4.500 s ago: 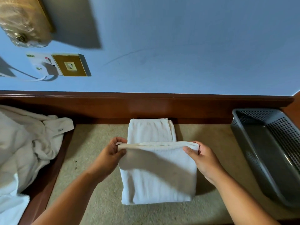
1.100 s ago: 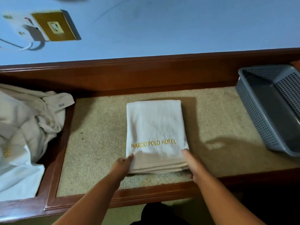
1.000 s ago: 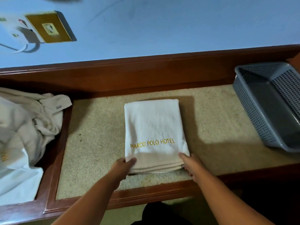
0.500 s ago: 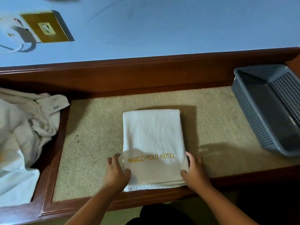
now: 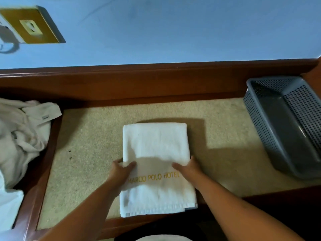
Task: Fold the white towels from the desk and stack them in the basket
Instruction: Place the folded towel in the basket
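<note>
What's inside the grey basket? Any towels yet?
Inside the grey basket only its bare floor and holey walls show, no towel; the folded towel lies outside it. The basket's right end runs off the picture, so that part is unseen.

Hotel room, from my feed.
The folded white towel (image 5: 154, 145) reads "MARCO POLO HOTEL" in gold; I see it on a wood-framed desk (image 5: 90, 140) under a blue wall (image 5: 173, 32) with a brass socket plate (image 5: 33, 26).
</note>
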`<action>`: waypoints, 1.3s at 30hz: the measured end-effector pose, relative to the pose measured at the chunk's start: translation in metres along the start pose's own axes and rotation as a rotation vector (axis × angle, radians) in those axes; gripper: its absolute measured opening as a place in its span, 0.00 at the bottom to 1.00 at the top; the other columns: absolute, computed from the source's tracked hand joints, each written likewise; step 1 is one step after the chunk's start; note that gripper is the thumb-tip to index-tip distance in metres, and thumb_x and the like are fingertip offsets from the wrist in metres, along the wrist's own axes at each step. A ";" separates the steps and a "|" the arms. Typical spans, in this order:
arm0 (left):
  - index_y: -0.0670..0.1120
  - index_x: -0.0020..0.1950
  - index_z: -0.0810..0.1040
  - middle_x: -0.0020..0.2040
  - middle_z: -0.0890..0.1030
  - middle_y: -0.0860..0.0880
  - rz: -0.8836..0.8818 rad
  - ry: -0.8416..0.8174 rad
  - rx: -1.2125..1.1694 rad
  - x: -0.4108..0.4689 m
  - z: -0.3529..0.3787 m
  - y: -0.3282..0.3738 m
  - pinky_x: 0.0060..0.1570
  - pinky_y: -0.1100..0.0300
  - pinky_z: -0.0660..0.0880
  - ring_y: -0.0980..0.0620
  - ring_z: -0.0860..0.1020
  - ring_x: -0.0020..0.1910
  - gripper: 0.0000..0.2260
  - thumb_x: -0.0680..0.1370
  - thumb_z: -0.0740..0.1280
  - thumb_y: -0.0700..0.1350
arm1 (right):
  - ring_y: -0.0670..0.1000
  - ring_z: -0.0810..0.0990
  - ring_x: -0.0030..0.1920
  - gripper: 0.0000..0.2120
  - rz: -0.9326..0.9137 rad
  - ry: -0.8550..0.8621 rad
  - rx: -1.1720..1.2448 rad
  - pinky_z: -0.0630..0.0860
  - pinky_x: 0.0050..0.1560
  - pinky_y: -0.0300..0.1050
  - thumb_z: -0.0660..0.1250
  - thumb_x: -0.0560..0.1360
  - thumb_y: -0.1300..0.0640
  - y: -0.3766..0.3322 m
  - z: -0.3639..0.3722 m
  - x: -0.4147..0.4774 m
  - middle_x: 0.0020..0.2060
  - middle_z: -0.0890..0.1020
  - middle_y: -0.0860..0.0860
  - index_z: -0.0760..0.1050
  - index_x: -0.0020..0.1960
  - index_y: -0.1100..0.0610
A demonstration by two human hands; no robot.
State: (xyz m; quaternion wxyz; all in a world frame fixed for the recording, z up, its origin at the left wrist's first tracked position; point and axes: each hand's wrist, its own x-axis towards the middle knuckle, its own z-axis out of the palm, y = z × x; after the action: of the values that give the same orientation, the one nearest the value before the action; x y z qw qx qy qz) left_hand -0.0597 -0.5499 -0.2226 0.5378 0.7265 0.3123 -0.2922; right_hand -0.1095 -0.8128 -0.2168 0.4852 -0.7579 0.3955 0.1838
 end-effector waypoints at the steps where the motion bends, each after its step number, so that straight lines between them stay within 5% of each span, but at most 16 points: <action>1: 0.41 0.66 0.74 0.52 0.85 0.38 -0.001 -0.050 -0.041 -0.001 -0.002 0.002 0.45 0.37 0.82 0.39 0.85 0.43 0.32 0.68 0.80 0.53 | 0.55 0.81 0.58 0.44 0.014 -0.050 0.020 0.80 0.55 0.52 0.83 0.65 0.52 0.003 -0.005 0.000 0.63 0.79 0.57 0.62 0.72 0.59; 4: 0.38 0.60 0.80 0.47 0.86 0.37 0.038 -0.205 -0.061 -0.016 0.002 0.021 0.49 0.38 0.82 0.36 0.85 0.44 0.15 0.77 0.73 0.44 | 0.52 0.84 0.53 0.31 0.031 -0.165 0.097 0.82 0.51 0.49 0.78 0.71 0.57 0.008 -0.019 -0.006 0.58 0.82 0.55 0.68 0.70 0.57; 7: 0.40 0.58 0.81 0.46 0.86 0.37 0.078 -0.204 -0.117 -0.032 0.009 0.039 0.46 0.40 0.82 0.36 0.85 0.45 0.12 0.77 0.73 0.43 | 0.55 0.86 0.49 0.16 0.023 -0.230 0.238 0.81 0.55 0.59 0.72 0.76 0.62 0.002 -0.021 -0.013 0.52 0.85 0.57 0.76 0.63 0.58; 11: 0.41 0.59 0.80 0.50 0.84 0.34 0.096 -0.254 -0.255 -0.056 0.022 0.065 0.44 0.41 0.83 0.35 0.84 0.45 0.11 0.78 0.69 0.40 | 0.57 0.86 0.45 0.11 -0.026 -0.219 0.357 0.83 0.50 0.57 0.70 0.75 0.64 -0.021 -0.034 -0.017 0.45 0.87 0.56 0.80 0.57 0.56; 16: 0.43 0.65 0.77 0.54 0.82 0.31 0.122 -0.437 -0.225 -0.091 0.065 0.099 0.45 0.41 0.82 0.33 0.83 0.46 0.23 0.70 0.70 0.40 | 0.57 0.84 0.40 0.10 -0.118 -0.212 0.493 0.79 0.43 0.51 0.71 0.68 0.62 -0.034 -0.123 -0.023 0.41 0.86 0.56 0.81 0.50 0.56; 20: 0.49 0.67 0.74 0.56 0.83 0.34 0.207 -0.574 -0.222 -0.133 0.141 0.127 0.46 0.39 0.82 0.31 0.82 0.53 0.28 0.67 0.70 0.43 | 0.56 0.84 0.41 0.09 -0.226 -0.173 0.497 0.79 0.44 0.51 0.67 0.75 0.68 -0.029 -0.230 -0.024 0.42 0.86 0.57 0.81 0.51 0.56; 24: 0.53 0.70 0.69 0.56 0.83 0.36 0.327 -0.597 -0.253 -0.174 0.249 0.150 0.46 0.38 0.81 0.31 0.82 0.52 0.34 0.67 0.74 0.36 | 0.57 0.86 0.45 0.10 -0.292 -0.062 0.430 0.80 0.50 0.54 0.68 0.75 0.65 -0.014 -0.349 -0.012 0.46 0.87 0.57 0.81 0.55 0.55; 29: 0.56 0.66 0.71 0.57 0.82 0.39 0.443 -0.638 -0.288 -0.217 0.374 0.180 0.49 0.38 0.82 0.33 0.82 0.54 0.30 0.68 0.72 0.36 | 0.46 0.85 0.36 0.08 -0.332 0.103 0.357 0.79 0.35 0.40 0.67 0.77 0.65 0.007 -0.472 0.011 0.38 0.86 0.48 0.79 0.50 0.53; 39: 0.54 0.71 0.68 0.58 0.83 0.43 0.552 -0.657 -0.172 -0.245 0.481 0.220 0.47 0.43 0.82 0.40 0.84 0.54 0.30 0.74 0.72 0.34 | 0.53 0.85 0.41 0.10 -0.387 0.225 0.356 0.80 0.42 0.47 0.68 0.77 0.63 0.028 -0.587 0.055 0.45 0.87 0.53 0.80 0.55 0.53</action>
State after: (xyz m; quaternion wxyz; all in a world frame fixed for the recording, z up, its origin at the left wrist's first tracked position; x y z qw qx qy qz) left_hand -0.0887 -1.0976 -0.0251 0.7251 0.6039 -0.0578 -0.3260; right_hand -0.1589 -1.3595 0.0013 0.5897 -0.7378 0.3208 -0.0698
